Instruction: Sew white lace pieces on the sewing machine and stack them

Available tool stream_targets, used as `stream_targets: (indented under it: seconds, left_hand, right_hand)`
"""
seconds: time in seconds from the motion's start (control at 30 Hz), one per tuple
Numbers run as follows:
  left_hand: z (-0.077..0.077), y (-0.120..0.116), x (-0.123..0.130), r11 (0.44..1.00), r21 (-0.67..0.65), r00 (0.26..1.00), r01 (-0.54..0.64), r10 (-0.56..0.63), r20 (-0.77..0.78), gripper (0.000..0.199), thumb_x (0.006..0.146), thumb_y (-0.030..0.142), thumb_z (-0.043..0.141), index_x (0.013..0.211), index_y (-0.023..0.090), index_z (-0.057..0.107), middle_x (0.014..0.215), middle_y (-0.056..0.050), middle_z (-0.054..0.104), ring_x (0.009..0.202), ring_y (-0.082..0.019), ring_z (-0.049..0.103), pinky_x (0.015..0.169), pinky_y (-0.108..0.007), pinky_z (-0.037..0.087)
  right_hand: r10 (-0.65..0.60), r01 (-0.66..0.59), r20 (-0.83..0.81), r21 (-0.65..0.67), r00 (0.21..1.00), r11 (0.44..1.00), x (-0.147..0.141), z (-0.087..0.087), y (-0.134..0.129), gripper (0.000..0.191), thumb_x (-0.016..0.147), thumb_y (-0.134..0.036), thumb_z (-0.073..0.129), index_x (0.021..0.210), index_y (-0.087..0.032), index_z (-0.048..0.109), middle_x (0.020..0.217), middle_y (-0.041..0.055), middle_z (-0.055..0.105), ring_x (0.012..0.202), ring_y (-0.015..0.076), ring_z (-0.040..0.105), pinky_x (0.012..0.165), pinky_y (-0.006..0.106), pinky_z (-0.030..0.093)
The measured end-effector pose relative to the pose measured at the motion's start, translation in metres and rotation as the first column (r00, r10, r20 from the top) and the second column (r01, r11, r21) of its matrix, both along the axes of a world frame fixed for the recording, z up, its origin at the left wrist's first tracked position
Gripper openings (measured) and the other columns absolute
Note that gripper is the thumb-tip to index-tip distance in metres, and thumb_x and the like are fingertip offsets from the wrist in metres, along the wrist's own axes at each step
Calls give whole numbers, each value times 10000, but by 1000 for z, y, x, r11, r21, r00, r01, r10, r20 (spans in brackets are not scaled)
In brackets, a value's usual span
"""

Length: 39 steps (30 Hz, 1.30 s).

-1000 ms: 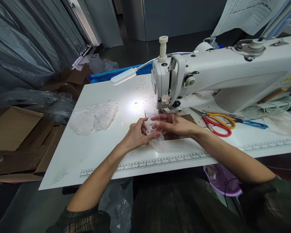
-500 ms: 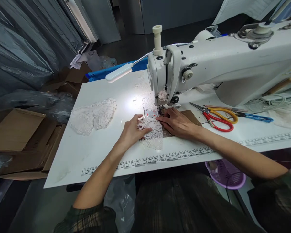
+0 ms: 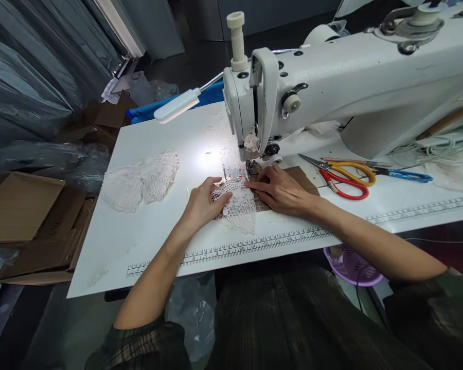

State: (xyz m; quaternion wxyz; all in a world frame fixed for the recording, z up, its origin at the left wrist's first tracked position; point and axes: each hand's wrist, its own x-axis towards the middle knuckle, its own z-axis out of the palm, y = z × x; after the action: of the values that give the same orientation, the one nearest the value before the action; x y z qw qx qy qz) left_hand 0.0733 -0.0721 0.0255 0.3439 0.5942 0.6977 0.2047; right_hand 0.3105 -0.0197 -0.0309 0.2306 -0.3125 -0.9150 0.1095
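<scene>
A piece of white lace (image 3: 239,209) lies in front of the needle of a white sewing machine (image 3: 301,87). My left hand (image 3: 205,201) grips its left edge, with the thumb on top and the fingers around the far side. Close to the presser foot, my right hand (image 3: 280,189) pinches the upper right edge of the lace, fingers bent; part of the fingertips is hidden. Under that hand lies a brown flat piece (image 3: 303,181). More lace (image 3: 231,154) stretches behind the needle plate.
Another white lace piece (image 3: 141,182) rests on the left of the white table (image 3: 100,246). Scissors with red and yellow handles (image 3: 343,177) and a blue-handled tool (image 3: 407,175) lie at right. A lamp (image 3: 177,105) shines over the table. Cardboard boxes (image 3: 27,205) stand left; a purple basket (image 3: 353,267) sits below.
The view has shifted slightly, so the table and machine appear a little further left and higher. Both hands keep their hold on the lace, with little visible movement against the machine.
</scene>
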Motion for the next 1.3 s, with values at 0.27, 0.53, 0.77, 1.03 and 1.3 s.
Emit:
stream_targets:
  seconds: [0.27,0.53,0.77,1.03,1.3]
  left_hand:
    - [-6,2,-2,999,37,997,21,-24,76,563,840,402,731,1326,171,563,1114,-101,710,521,-100,644,509,-242,537]
    - [-6,2,-1,999,30,997,26,-28,69,586,827,423,739,1327,174,563,1012,-68,722,528,-114,640,489,-247,483]
    - [-6,2,-4,998,38,999,40,-41,10,547,841,417,705,1313,168,585,1006,-76,718,580,-131,645,527,-268,488]
    - [-4,2,-10,994,77,997,71,-68,-49,537,840,459,706,1298,198,605,987,-53,695,674,-148,631,576,-272,495]
    - [-4,3,-17,996,56,998,68,-69,12,477,848,450,689,1254,208,626,918,-27,705,605,-136,626,529,-263,475]
  right_hand:
    - [-58,57,76,9,995,998,-2,2,-6,443,1004,-295,425,1418,-324,579,1167,132,572,1065,296,489,960,505,455]
    - [26,-27,-17,-80,1000,996,6,6,-8,427,972,-188,444,1346,-212,648,1181,153,595,1144,296,495,1010,519,436]
    - [159,-155,24,-117,987,981,11,16,-15,359,939,-212,525,1207,-301,745,1148,104,626,1125,296,523,949,523,416]
    - [128,-123,61,-86,990,989,9,17,-17,350,942,-208,532,1206,-294,745,1166,116,624,1130,302,528,926,496,416]
    - [113,-108,53,-92,992,990,8,15,-19,362,933,-201,529,1218,-281,737,1179,121,641,1138,302,531,946,508,413]
